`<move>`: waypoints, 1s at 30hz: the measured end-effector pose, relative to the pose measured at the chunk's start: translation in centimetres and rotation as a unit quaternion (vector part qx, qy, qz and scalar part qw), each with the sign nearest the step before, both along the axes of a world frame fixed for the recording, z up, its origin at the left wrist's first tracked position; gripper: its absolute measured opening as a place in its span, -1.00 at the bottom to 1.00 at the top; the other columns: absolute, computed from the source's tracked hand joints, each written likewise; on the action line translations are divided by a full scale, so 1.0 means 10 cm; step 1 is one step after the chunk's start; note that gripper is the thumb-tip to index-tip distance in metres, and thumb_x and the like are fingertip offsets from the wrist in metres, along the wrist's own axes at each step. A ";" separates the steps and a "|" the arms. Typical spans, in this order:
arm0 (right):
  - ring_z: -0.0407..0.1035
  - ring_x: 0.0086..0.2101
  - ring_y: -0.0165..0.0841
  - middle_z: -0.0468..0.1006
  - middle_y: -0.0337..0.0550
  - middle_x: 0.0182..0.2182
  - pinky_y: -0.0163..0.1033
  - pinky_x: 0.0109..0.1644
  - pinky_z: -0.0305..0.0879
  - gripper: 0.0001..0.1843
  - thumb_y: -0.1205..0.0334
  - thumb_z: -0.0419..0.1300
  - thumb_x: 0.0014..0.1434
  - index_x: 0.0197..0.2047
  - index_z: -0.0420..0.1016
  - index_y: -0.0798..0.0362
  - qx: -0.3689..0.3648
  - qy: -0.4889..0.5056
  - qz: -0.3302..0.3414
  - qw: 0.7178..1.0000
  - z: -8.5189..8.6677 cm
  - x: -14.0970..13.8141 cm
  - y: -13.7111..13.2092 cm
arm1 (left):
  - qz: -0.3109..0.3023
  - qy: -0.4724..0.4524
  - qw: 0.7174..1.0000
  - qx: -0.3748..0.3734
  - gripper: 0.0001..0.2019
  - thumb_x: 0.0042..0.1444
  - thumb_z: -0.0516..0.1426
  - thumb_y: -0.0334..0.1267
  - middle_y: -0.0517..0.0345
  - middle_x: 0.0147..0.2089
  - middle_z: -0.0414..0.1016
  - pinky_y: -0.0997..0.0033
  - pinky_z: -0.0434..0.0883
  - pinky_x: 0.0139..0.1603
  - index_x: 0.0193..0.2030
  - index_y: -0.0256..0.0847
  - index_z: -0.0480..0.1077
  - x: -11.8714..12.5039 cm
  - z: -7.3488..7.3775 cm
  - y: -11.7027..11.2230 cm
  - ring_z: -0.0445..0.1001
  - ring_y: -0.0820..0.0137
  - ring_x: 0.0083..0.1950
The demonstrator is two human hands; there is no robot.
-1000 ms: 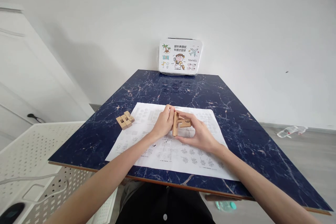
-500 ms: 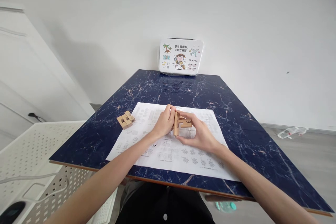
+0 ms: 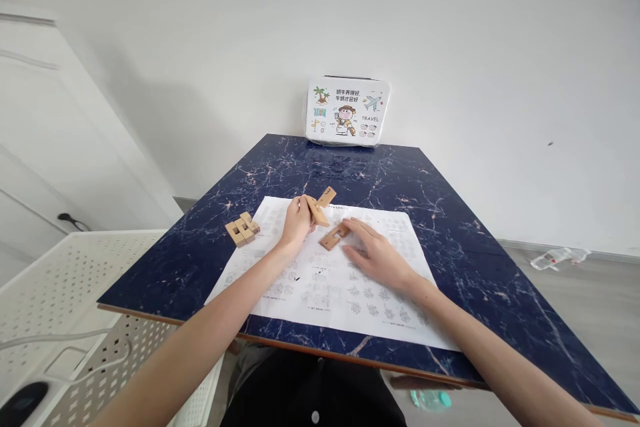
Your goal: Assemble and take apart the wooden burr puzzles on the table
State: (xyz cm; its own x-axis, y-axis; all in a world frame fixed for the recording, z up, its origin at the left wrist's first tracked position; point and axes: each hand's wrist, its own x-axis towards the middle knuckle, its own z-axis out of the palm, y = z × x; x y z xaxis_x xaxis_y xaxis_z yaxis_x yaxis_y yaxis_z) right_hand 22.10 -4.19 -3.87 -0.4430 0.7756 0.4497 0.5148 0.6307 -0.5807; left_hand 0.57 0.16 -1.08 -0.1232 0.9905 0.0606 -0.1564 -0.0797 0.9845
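My left hand (image 3: 296, 221) is closed round two crossed wooden puzzle pieces (image 3: 320, 205), lifted a little above a white printed instruction sheet (image 3: 325, 280). My right hand (image 3: 376, 253) lies on the sheet with its fingers stretched out, and its fingertips touch a notched wooden piece (image 3: 334, 236) lying flat on the paper. A small assembled block of wooden pieces (image 3: 242, 228) sits on the dark blue marble table (image 3: 450, 227), left of the sheet and of my left hand.
A white illustrated box (image 3: 347, 110) leans on the wall at the table's far edge. A white perforated basket (image 3: 65, 300) stands at the left, below table height. A plastic bottle (image 3: 557, 257) lies on the floor at the right.
The joined pieces held between both hands came apart. My left hand carried two pieces up and left, while my right hand opened and one piece now lies on the sheet.
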 end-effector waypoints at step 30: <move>0.44 -0.31 -0.17 0.55 -0.07 -0.31 -0.04 -0.19 0.41 -0.54 -0.25 0.13 0.42 -0.23 0.50 -0.03 -0.083 0.136 -0.086 0.983 0.22 0.04 0.04 | -0.009 -0.040 0.999 -0.008 -0.73 0.50 0.08 -0.09 0.38 -0.62 0.22 0.53 0.01 -0.61 -0.25 -0.14 0.26 0.01 0.01 -0.01 0.07 0.56 -0.68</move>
State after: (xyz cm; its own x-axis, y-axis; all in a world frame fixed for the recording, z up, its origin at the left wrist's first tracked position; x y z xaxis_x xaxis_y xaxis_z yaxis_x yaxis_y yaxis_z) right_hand 22.54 -3.84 -1.66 -0.1791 0.9014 0.3941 0.4170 0.4324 -0.7995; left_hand 0.70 0.11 -1.00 -0.1095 0.9934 0.0354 -0.2364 -0.0606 0.9698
